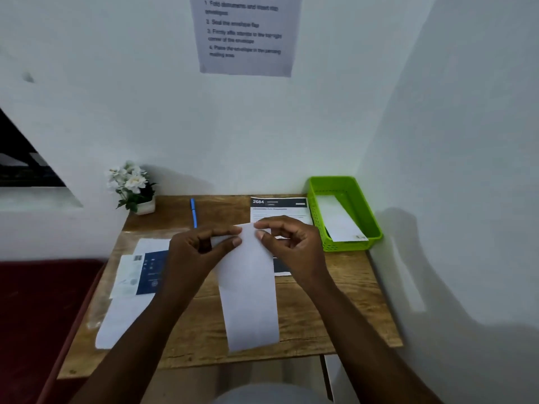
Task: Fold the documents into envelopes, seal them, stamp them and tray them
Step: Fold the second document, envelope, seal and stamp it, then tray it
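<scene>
A pale wall corner encloses a small wooden counter (335,287) of rough, grained planks, seen from the head camera. A printed instruction sheet (245,33) hangs on the back wall, its text blurred.

The left hand (198,252) has its fingers curled, thumb and forefinger pinching the upper left edge of a long white envelope (248,290). The right hand (291,243) is likewise curled, its thumb and forefinger nipping the upper right edge of the same envelope. Each grip is closed on the paper, the two hands close together with only the envelope's top between them. The envelope is a smooth, plain, narrow rectangle; it runs from the fingers down toward the near edge of the counter, its lower end over the wood. Whether that end rests on the wood cannot be told.

Behind the right hand lies a printed document (280,208) with a dark header band, flat on the counter. To its right, in the corner, stands a bright green plastic tray (370,217) with perforated walls, holding one white envelope in the tray (338,217). On the left lie white sheets (122,319) and a dark blue printed leaflet (151,272). A blue pen (193,212) lies toward the back, and a small white pot of white flowers (132,185) stands in the rear left corner.
</scene>
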